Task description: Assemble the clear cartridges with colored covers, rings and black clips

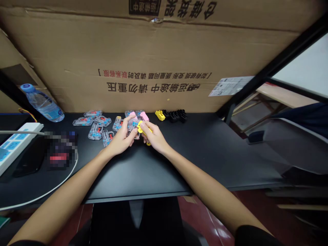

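Note:
My left hand (pixel 122 138) is closed round a clear plastic casing (pixel 132 124) with blue parts inside. My right hand (pixel 154 137) pinches a yellow plastic piece (pixel 140 126) with a round end, up against the casing. Whether the two are joined I cannot tell, since my fingers cover much of both. Just beyond my hands lie pink plastic pieces (pixel 144 116). Several clear casings (pixel 95 131) with blue and red parts are spread to the left of my left hand. Past my right hand sit a yellow piece (pixel 160 115) and several black plastic pieces (pixel 176 115).
A large cardboard sheet (pixel 138 44) stands along the table's back edge. On the left are a water bottle (pixel 44 104), a white power strip (pixel 19 141), a white cable (pixel 60 184) and a blurred-out object (pixel 60 150). The black table (pixel 133 174) has a black metal frame post (pixel 271 46) at right.

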Motion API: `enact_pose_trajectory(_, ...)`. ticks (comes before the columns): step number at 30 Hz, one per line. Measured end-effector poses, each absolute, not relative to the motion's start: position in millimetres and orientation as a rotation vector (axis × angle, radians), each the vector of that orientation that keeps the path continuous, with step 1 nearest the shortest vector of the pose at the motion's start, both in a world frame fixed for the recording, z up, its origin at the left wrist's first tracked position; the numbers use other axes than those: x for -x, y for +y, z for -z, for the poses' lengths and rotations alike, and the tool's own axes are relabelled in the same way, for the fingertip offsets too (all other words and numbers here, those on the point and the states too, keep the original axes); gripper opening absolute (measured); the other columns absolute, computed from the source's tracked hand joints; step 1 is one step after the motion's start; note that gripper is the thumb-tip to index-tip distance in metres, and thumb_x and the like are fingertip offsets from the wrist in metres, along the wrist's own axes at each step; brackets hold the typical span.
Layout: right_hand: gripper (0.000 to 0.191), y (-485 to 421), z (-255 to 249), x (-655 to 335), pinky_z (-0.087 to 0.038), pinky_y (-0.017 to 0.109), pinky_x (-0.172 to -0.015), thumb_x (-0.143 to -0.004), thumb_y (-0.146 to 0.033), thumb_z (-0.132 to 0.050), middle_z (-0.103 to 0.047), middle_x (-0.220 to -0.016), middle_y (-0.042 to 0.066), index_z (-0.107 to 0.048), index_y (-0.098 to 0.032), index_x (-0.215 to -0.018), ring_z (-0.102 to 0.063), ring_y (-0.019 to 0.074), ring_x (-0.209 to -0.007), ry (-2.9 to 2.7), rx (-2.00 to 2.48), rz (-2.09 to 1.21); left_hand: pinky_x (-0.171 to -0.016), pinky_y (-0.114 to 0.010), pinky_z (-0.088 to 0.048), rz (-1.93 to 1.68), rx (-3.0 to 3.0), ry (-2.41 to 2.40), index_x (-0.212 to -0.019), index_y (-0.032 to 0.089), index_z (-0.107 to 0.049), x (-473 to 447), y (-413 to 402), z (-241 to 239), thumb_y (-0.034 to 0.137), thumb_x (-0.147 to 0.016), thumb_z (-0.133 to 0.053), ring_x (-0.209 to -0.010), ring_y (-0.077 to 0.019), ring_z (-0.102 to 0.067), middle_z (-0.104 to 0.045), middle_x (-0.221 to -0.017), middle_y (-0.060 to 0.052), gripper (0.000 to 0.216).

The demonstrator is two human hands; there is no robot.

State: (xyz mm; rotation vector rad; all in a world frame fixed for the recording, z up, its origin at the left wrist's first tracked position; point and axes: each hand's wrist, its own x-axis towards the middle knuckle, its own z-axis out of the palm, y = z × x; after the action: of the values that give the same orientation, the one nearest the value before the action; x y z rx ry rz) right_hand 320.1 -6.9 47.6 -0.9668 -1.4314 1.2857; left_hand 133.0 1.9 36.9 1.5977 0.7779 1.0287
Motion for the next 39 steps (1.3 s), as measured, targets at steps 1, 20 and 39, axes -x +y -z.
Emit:
enact_pose_trajectory(1,0.052,-6.9,-48.1,-320.6,-0.048,0.022,-0.045,-0.097,-0.073,-0.065,-0.045,-0.055,-0.011,-0.060,-0.022,-0.091,-0.042,0.0082,-0.043,-1.453,0.967,-1.276,-0.045,-0.019,-0.041,-1.024,-1.596,0.774,-0.164,0.021,-0.029,-133.4,1.5,-36.6,0.052,-0.107,-0.063,-0.047,-0.0069,-0.052,-0.065,-0.080,0.003,0.073)
enact_pose_trajectory(20,0.049,-3.8,-48.8,-327.1,-0.050,0.023,-0.046,-0.100,-0.070,-0.064,-0.039,-0.053,-0.012,-0.059,-0.022,-0.087,-0.032,0.0069,-0.041,-1.492,0.921,-1.434,-0.041,-0.018,-0.033,-0.960,-1.523,0.737,-0.161,0.022,-0.034,-126.7,4.3,-47.6,0.054,-0.103,-0.069,-0.042,-0.0063,-0.047,-0.066,-0.075,0.003,0.075)
enact_pose_trajectory(39,0.052,-2.9,-52.3,-331.1,-0.052,0.023,-0.047,-0.098,-0.071,-0.067,-0.039,-0.053,-0.012,-0.061,-0.021,-0.087,-0.030,0.0069,-0.041,-1.509,0.879,-1.477,-0.044,-0.022,-0.031,-0.985,-1.559,0.728,-0.144,0.026,-0.052,-126.0,0.6,-59.2,0.057,-0.099,-0.072,-0.042,-0.0101,-0.042,-0.064,-0.069,0.001,0.058)
